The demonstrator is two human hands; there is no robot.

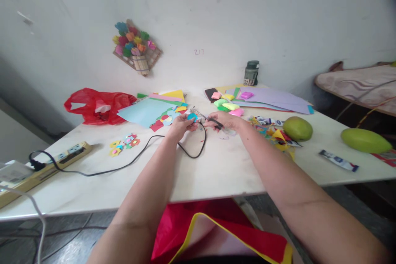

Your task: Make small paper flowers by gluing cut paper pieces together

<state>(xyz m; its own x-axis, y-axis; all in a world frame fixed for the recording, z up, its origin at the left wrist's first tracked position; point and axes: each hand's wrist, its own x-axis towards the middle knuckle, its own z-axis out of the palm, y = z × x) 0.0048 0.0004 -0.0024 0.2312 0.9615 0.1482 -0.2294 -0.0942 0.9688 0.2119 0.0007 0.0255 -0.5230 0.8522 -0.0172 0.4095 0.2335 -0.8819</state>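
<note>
Left hand (181, 124) closed on blue paper piece (192, 116), right hand (223, 121) gripping corded black tool (213, 122), over counter (216, 165).

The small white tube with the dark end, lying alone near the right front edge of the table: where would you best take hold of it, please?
Probably across the middle of the small white tube with the dark end, pinching its two long sides from above. It lies flat and slanted on the white table, clear of the large green mango-like fruit behind it, so a top-down grip looks unobstructed.

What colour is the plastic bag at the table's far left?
Red; the plastic bag shows clearly in the head view.
</note>
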